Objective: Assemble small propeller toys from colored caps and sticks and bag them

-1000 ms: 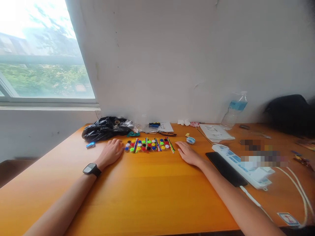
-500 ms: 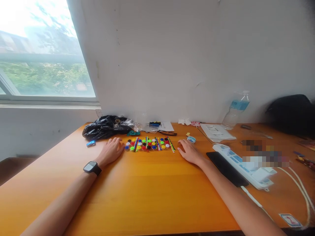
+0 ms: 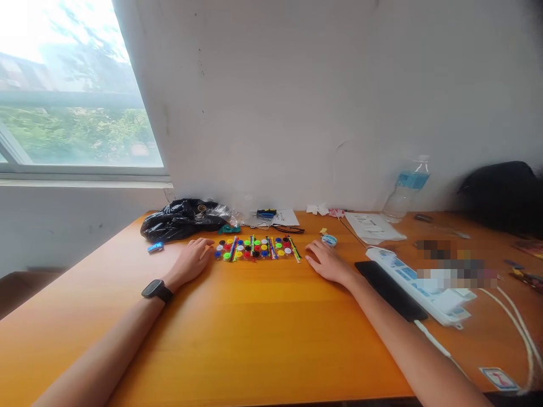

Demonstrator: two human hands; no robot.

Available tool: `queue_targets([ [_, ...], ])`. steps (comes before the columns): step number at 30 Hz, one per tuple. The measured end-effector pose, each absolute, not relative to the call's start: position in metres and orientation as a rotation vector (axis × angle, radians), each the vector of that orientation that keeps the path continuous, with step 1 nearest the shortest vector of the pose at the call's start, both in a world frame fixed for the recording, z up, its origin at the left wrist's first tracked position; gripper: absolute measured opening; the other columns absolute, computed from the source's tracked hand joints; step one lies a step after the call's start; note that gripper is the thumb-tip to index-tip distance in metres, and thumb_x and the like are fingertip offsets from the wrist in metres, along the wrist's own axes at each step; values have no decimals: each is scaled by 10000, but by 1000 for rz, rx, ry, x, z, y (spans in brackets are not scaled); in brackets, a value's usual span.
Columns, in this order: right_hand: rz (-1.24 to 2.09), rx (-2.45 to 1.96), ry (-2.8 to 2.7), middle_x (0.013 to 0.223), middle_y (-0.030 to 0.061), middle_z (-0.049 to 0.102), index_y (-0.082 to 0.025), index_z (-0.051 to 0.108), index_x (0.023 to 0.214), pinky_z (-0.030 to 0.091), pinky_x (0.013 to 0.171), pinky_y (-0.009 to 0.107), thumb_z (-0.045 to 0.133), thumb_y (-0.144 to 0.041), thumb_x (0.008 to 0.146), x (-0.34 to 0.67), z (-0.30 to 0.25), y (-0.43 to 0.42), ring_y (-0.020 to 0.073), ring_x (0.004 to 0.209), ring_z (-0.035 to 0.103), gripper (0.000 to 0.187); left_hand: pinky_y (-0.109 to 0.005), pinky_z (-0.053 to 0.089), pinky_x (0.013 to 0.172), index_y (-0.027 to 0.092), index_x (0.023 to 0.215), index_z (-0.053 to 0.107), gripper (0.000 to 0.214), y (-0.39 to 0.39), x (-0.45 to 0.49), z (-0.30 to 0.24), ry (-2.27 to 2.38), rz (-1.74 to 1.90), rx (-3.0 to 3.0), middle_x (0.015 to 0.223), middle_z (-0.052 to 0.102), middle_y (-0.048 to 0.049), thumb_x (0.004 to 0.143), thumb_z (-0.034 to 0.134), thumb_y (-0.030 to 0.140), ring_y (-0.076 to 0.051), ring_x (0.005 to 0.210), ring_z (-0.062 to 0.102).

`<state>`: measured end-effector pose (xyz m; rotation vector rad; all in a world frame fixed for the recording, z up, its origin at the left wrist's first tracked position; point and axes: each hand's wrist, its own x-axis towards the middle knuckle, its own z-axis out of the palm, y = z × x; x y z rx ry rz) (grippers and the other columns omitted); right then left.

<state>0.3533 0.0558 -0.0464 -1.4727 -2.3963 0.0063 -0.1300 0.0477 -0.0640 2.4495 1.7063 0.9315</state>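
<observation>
1. We are sitting at an orange table [image 3: 254,339] that is carrying everything here.
2. A black plastic bag [image 3: 182,219] is lying behind our left hand. A power strip [image 3: 419,282] and a dark phone [image 3: 390,289] are lying beside our right forearm.
3. We are resting our left hand [image 3: 193,261] and right hand [image 3: 328,263] flat and relaxed on the wood, gripping nothing.
4. Between them the coloured caps and sticks [image 3: 254,249] are lying in tidy rows. None is being lifted, and our left fingertips are almost touching the row's end.
5. A small round roll [image 3: 328,240] is sitting just beyond our right fingers, and nothing is blocking the rows.
</observation>
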Motion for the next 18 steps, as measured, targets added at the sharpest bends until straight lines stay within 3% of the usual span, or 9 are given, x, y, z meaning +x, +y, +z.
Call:
queue_targets([
  [7, 30, -1468, -2394, 1240, 134, 639, -213, 641, 1242, 482, 1052, 460, 476, -348, 1043, 354, -46, 55, 295, 1177, 599, 292, -302, 475, 711, 230, 903, 694, 321, 32, -112, -43, 1671, 893, 2401, 930, 709, -35, 989, 561, 509, -206, 823, 642],
  [13, 37, -1475, -2408, 1250, 142, 633, -215, 651, 1244, 480, 1062, 478, 472, -336, 1037, 352, -42, 52, 305, 1186, 591, 299, -285, 423, 641, 223, 807, 662, 177, 22, -111, -32, 1706, 825, 2406, 794, 686, 0, 878, 638, 384, -179, 709, 618],
  [18, 66, -1502, -2414, 1283, 148, 619, -206, 638, 1273, 476, 1066, 479, 459, -348, 1042, 351, -41, 50, 312, 1211, 579, 324, -276, 414, 629, 220, 739, 606, 97, 10, -103, -19, 1458, 698, 2520, 724, 653, 19, 799, 637, 290, -161, 674, 590],
])
